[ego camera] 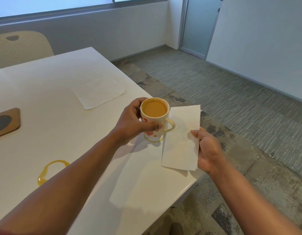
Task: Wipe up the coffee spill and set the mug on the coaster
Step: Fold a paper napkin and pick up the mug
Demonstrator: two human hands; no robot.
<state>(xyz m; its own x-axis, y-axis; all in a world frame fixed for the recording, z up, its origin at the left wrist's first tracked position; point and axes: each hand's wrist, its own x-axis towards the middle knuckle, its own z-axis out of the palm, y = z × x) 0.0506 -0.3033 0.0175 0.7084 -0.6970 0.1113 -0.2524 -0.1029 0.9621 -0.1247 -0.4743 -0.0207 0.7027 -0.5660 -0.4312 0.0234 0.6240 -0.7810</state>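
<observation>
Ceramic mug full of milky coffee gripped by left hand, right hand pinching paper towel

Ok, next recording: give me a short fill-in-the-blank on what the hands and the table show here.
1. The left hand grips the ____ by its body.
2. The right hand holds a folded paper ____.
3. A coffee spill lies on the table, nearer the ____ arm.
4. The coaster carries ____.

Missing: mug; towel; left; nothing

I see a white table. On it lie a flat paper towel, a wooden coaster and a coffee spill.
</observation>
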